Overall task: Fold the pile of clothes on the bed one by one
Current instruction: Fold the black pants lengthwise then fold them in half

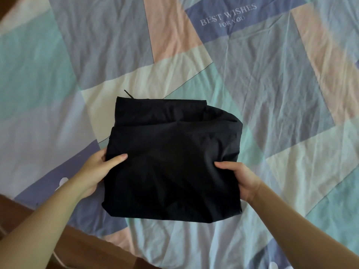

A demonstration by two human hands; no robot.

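Both hands point(97, 169) point(240, 179) gripping folded black garment point(171, 162)

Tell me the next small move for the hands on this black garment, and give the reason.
Probably set it aside on the bed as done. The black garment already forms a compact, layered rectangle, and the left hand and right hand each grip one side edge, thumbs on top, as for carrying. Only a thin drawstring pokes out at the far edge; no loose part calls for another fold.
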